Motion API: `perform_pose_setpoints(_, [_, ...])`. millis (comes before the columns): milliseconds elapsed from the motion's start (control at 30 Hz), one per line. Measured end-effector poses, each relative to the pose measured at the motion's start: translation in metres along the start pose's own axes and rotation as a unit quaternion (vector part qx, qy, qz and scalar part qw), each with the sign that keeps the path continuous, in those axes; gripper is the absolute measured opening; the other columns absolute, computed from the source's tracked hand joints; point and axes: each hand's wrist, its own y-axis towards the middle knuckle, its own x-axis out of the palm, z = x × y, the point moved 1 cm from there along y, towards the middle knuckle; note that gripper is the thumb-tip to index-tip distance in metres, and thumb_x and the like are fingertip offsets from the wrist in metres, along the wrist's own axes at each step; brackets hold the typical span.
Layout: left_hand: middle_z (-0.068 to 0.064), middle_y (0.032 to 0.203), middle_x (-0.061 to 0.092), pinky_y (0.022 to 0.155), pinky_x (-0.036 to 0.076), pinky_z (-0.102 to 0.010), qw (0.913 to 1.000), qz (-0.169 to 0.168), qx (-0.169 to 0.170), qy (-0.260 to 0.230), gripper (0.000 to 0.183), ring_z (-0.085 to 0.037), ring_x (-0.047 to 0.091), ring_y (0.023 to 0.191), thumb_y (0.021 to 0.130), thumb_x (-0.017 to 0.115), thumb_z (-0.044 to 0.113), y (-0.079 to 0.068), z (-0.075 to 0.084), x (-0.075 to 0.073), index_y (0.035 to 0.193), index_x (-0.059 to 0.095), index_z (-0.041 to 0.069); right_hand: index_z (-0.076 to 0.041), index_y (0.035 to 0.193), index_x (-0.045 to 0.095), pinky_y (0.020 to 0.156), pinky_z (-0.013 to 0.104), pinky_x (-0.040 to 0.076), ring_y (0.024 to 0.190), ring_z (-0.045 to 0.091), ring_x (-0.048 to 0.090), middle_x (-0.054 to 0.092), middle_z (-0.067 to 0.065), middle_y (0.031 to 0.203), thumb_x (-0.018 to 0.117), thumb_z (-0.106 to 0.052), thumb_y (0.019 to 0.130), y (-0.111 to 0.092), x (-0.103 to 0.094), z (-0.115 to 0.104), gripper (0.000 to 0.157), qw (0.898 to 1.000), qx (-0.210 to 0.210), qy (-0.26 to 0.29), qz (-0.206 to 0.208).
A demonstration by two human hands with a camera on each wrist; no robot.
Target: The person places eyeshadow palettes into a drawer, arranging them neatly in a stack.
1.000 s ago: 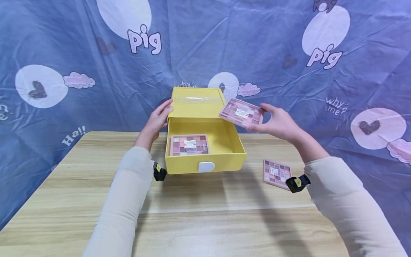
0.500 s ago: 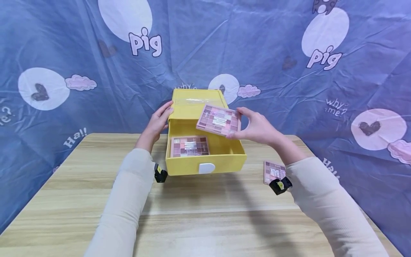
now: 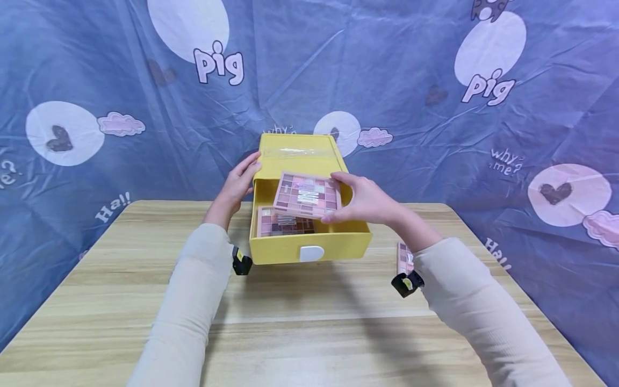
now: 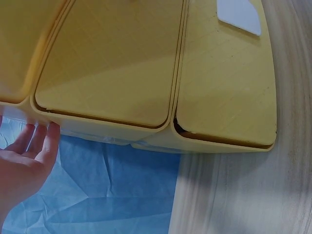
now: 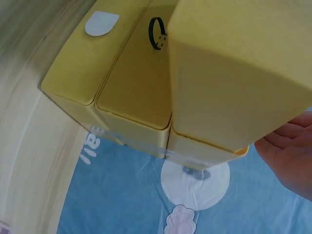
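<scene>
My right hand [image 3: 367, 201] pinches an eyeshadow palette [image 3: 307, 196] by its right end, thumb on the near edge and fingers on the far one. The palette is tilted over the pulled-out yellow drawer [image 3: 271, 250] and partly covers a second palette [image 3: 286, 228] lying in the drawer's left side. My left hand [image 3: 238, 184] rests with its fingertips against the left side of the yellow drawer unit [image 3: 297, 165]. In the left wrist view, the fingers [image 4: 48, 146] touch that side, nearly straight. The right wrist view hides the held palette behind the drawer.
A third palette [image 3: 403, 259] lies on the wooden table [image 3: 300, 344], mostly behind my right wrist. The unit is stacked; lower drawers [image 4: 105, 63] are closed, one with a black loop [image 5: 156, 33]. A blue printed cloth [image 3: 309, 64] hangs behind.
My right hand has carried the palette left and down, from beside the unit to over the open drawer. The left hand stays at the unit's side.
</scene>
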Motion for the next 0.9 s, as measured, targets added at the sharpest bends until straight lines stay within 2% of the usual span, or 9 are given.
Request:
perform_pose_setpoints(233, [-0.002, 0.137, 0.028, 0.091, 0.025, -0.049, 1.0, 0.001, 0.001, -0.004, 0.05, -0.021, 0.031, 0.118, 0.086, 0.05, 0.03, 0.0, 0.001, 0.0, 0.133, 0.036, 0.019, -0.005, 0.128, 0.039, 0.088, 0.035, 0.032, 0.101, 0.02, 0.042, 0.047, 0.009, 0.118, 0.076, -0.045, 0.054, 0.004, 0.006, -0.007, 0.092, 1.0, -0.017, -0.002, -0.023])
perform_pose_setpoints(467, [-0.003, 0.137, 0.028, 0.091, 0.025, -0.05, 1.0, -0.001, 0.003, 0.0, 0.05, -0.02, 0.03, 0.119, 0.086, 0.05, 0.031, 0.0, 0.0, -0.001, 0.133, 0.036, 0.019, -0.004, 0.127, 0.04, 0.092, 0.034, 0.029, 0.11, 0.019, 0.039, 0.045, 0.009, 0.122, 0.076, -0.046, 0.053, 0.009, 0.014, -0.008, 0.092, 0.998, -0.021, -0.007, -0.051])
perform_pose_setpoints(767, [-0.003, 0.138, 0.027, 0.091, 0.026, -0.049, 0.9999, -0.004, 0.009, 0.003, 0.05, -0.02, 0.03, 0.119, 0.086, 0.049, 0.032, 0.0, 0.0, 0.0, 0.133, 0.036, 0.019, 0.002, 0.124, 0.041, 0.088, 0.032, 0.034, 0.099, 0.019, 0.046, 0.051, 0.009, 0.113, 0.075, -0.039, 0.058, 0.018, 0.027, -0.01, 0.084, 0.994, -0.054, -0.052, -0.074])
perform_pose_setpoints(900, [-0.003, 0.138, 0.027, 0.09, 0.026, -0.049, 0.9999, -0.004, 0.011, 0.009, 0.051, -0.02, 0.03, 0.119, 0.086, 0.049, 0.032, 0.0, -0.001, 0.0, 0.133, 0.035, 0.019, 0.001, 0.116, 0.046, 0.083, 0.031, 0.037, 0.09, 0.019, 0.048, 0.053, 0.007, 0.103, 0.076, -0.036, 0.058, 0.021, 0.031, -0.011, 0.075, 0.993, -0.071, -0.059, -0.077])
